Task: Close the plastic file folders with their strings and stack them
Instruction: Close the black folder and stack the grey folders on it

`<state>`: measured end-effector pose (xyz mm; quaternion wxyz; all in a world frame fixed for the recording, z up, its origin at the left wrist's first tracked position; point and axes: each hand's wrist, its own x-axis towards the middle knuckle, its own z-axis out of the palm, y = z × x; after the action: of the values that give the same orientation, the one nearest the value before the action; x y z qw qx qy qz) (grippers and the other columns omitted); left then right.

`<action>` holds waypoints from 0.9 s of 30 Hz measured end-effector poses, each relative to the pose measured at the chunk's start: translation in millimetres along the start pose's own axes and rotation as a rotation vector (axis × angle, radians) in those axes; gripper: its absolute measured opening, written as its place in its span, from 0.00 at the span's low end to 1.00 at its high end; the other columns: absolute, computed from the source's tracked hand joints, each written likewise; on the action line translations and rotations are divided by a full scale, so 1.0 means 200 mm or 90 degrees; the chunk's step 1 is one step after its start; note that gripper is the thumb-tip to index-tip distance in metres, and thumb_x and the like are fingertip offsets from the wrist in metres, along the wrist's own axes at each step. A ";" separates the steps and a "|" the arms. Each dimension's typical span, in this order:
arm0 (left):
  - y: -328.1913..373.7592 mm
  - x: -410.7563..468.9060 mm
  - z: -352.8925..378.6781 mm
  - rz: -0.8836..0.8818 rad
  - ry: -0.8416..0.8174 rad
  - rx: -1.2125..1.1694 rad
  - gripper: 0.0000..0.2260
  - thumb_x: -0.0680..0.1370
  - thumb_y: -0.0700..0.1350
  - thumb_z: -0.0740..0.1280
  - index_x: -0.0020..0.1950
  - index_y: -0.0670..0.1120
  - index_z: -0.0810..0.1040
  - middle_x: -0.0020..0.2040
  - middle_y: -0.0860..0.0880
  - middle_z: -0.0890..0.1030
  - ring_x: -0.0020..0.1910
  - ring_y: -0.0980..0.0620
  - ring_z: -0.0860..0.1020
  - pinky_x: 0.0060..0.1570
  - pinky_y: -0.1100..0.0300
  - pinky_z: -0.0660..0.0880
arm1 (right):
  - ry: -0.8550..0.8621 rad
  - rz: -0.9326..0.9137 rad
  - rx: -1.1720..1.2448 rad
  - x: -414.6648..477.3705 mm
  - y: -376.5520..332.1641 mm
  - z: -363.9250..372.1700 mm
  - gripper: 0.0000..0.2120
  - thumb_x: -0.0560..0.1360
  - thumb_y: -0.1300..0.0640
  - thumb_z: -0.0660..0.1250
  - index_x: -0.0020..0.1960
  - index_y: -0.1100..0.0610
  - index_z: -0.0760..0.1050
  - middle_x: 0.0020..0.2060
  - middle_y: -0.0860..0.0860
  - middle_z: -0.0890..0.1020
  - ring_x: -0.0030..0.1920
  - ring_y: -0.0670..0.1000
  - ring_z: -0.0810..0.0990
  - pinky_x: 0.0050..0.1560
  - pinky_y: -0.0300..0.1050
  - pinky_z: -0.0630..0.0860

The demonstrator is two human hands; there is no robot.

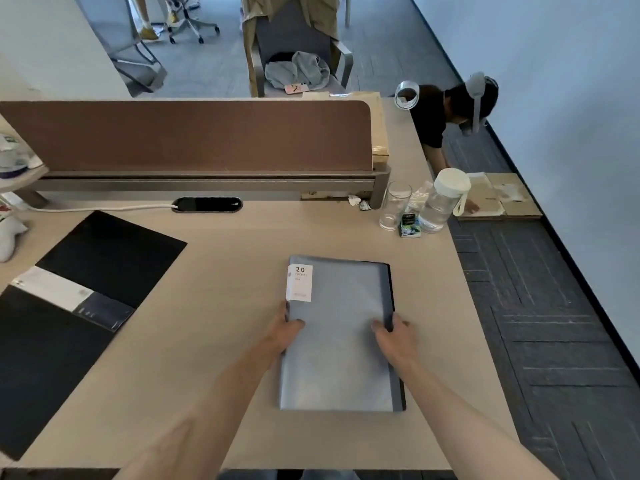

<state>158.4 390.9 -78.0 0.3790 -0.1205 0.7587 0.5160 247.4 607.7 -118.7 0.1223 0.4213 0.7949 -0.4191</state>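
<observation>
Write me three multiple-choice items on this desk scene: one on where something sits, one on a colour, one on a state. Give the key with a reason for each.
1. Where does the empty drinking glass stand?
A. on the desk's far right, beside the water bottle
B. on the grey folder
C. on the floor

2. What colour is the folder under the hands?
A. red
B. grey
C. yellow

3. How does the black folder at the left lie?
A. standing upright
B. rolled up
C. spread open, flat

Key: 1 A, the glass stands next to the bottle by the desk edge. 2 B, the left hand and right hand grip a grey folder. 3 C, both black covers lie flat on the desk.
</observation>
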 end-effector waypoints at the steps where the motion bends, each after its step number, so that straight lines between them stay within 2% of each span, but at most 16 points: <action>1: 0.02 0.00 0.01 0.004 0.000 -0.002 0.19 0.77 0.39 0.60 0.66 0.52 0.66 0.59 0.49 0.79 0.52 0.47 0.80 0.44 0.55 0.77 | -0.005 -0.003 -0.001 0.02 -0.01 0.00 0.30 0.75 0.42 0.61 0.71 0.59 0.64 0.68 0.61 0.67 0.68 0.63 0.65 0.70 0.57 0.63; 3: 0.04 0.01 0.04 0.003 0.007 -0.001 0.18 0.77 0.38 0.60 0.66 0.50 0.65 0.59 0.47 0.78 0.50 0.47 0.79 0.37 0.59 0.74 | 0.004 -0.005 -0.006 0.06 -0.01 0.00 0.30 0.75 0.43 0.61 0.70 0.60 0.64 0.67 0.61 0.68 0.68 0.63 0.66 0.70 0.57 0.63; 5: 0.05 0.02 0.05 0.010 0.011 0.007 0.18 0.77 0.37 0.60 0.65 0.49 0.66 0.59 0.46 0.78 0.49 0.47 0.78 0.32 0.60 0.72 | 0.017 -0.011 -0.002 0.06 -0.01 -0.02 0.24 0.75 0.45 0.62 0.62 0.62 0.70 0.62 0.62 0.71 0.63 0.62 0.69 0.66 0.54 0.67; 6: 0.05 0.03 0.05 0.017 0.010 0.014 0.18 0.77 0.37 0.61 0.65 0.49 0.66 0.59 0.46 0.78 0.50 0.46 0.79 0.33 0.60 0.73 | 0.022 -0.016 -0.007 0.06 -0.01 -0.03 0.20 0.75 0.47 0.62 0.57 0.63 0.72 0.59 0.62 0.73 0.60 0.62 0.71 0.63 0.53 0.68; 8: 0.04 0.05 0.05 0.026 0.002 0.025 0.19 0.76 0.36 0.62 0.66 0.47 0.67 0.58 0.47 0.79 0.53 0.46 0.79 0.43 0.58 0.76 | 0.030 -0.027 -0.053 0.02 -0.01 -0.05 0.16 0.75 0.51 0.62 0.54 0.64 0.72 0.58 0.63 0.73 0.59 0.62 0.71 0.60 0.53 0.69; 11: 0.03 0.03 0.03 0.070 0.006 0.057 0.19 0.77 0.33 0.60 0.66 0.47 0.66 0.55 0.50 0.77 0.52 0.51 0.77 0.51 0.58 0.75 | 0.078 -0.088 -0.194 -0.05 -0.04 -0.09 0.16 0.76 0.54 0.60 0.58 0.63 0.72 0.60 0.62 0.71 0.61 0.62 0.69 0.59 0.53 0.70; 14: 0.03 -0.02 -0.01 0.112 0.018 0.123 0.24 0.77 0.37 0.60 0.73 0.47 0.63 0.67 0.48 0.72 0.63 0.49 0.72 0.58 0.59 0.68 | 0.068 -0.207 -0.213 -0.11 -0.13 -0.07 0.17 0.76 0.55 0.60 0.62 0.60 0.71 0.62 0.59 0.71 0.64 0.60 0.68 0.61 0.51 0.69; 16: 0.01 -0.07 -0.05 0.122 0.039 0.154 0.24 0.78 0.38 0.60 0.74 0.46 0.61 0.71 0.47 0.68 0.69 0.47 0.67 0.63 0.58 0.66 | 0.023 -0.284 -0.177 -0.16 -0.22 -0.02 0.16 0.76 0.57 0.60 0.63 0.60 0.72 0.63 0.58 0.72 0.64 0.58 0.69 0.64 0.50 0.68; 18: -0.02 -0.10 -0.11 0.118 0.069 0.148 0.23 0.78 0.38 0.60 0.74 0.46 0.63 0.72 0.47 0.68 0.70 0.47 0.67 0.67 0.56 0.66 | -0.021 -0.340 -0.151 -0.20 -0.33 0.05 0.16 0.76 0.58 0.60 0.62 0.59 0.73 0.61 0.58 0.73 0.63 0.57 0.70 0.65 0.48 0.68; 21: -0.09 -0.17 -0.26 0.120 0.142 0.108 0.20 0.78 0.35 0.60 0.70 0.41 0.67 0.70 0.43 0.69 0.67 0.44 0.70 0.60 0.56 0.70 | -0.083 -0.402 -0.146 -0.30 -0.50 0.20 0.16 0.76 0.58 0.60 0.62 0.58 0.74 0.60 0.57 0.75 0.63 0.56 0.72 0.63 0.47 0.68; 24: -0.17 -0.25 -0.45 0.118 0.199 0.082 0.17 0.79 0.32 0.60 0.68 0.37 0.69 0.64 0.42 0.71 0.59 0.43 0.72 0.45 0.65 0.70 | -0.135 -0.448 -0.145 -0.38 -0.62 0.36 0.14 0.76 0.58 0.60 0.60 0.58 0.76 0.58 0.56 0.76 0.62 0.55 0.73 0.61 0.45 0.70; 27: -0.25 -0.34 -0.65 0.113 0.259 0.087 0.16 0.79 0.33 0.59 0.67 0.38 0.71 0.63 0.43 0.72 0.53 0.49 0.71 0.46 0.67 0.66 | -0.188 -0.498 -0.176 -0.46 -0.73 0.54 0.13 0.77 0.58 0.59 0.58 0.59 0.76 0.57 0.56 0.77 0.60 0.54 0.73 0.60 0.46 0.70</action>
<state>175.8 240.9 -42.1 0.1788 -0.1291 0.8602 0.4598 174.3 429.8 -53.3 0.1223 0.0041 0.9171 -0.3795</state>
